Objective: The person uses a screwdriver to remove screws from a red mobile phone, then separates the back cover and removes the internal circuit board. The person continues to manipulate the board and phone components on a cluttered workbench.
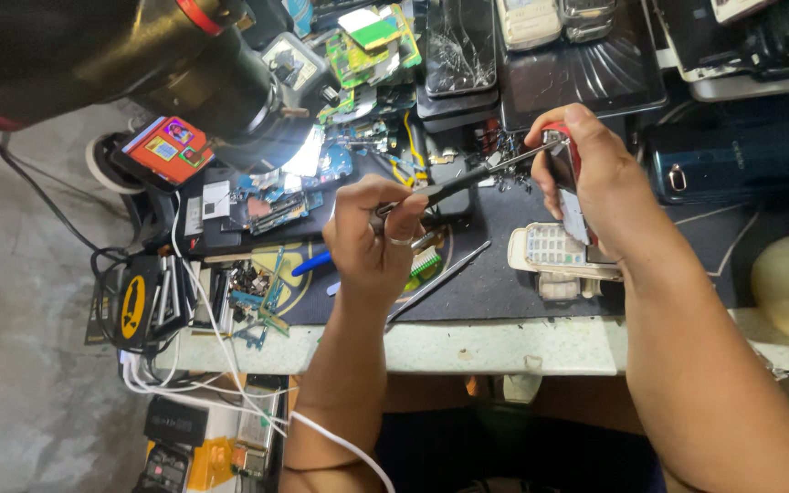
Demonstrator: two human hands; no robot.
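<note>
Near the centre of the frame, above the dark mat (504, 283) on the worktop (504, 347), we held both hands raised and busy. Our left hand (372, 242) was closed around the grip of a slim tool (468, 176), fingers curled tight, a ring on one of them. Our right hand (586, 169) was wrapped around a small red phone (566, 178), held on edge with its long side running up and down the frame.

The tool's long axis ran from lower left to upper right, and its tip reached the upper edge of the phone at our right fingers; whether it actually touched we could not tell. So the phone lay to the right of the left hand and a little higher, straight along the tool's line. The right hand was the nearer one, since it held the phone itself.

Just below the right hand, a pale keypad phone (550, 248) lay flat on the mat. A thin metal rod (440, 281) lay slantwise nearby. Cracked screens (458, 46) were stacked at the upper middle, circuit boards (367, 41) left of them, and a black lamp (221, 82) filled the upper left.
</note>
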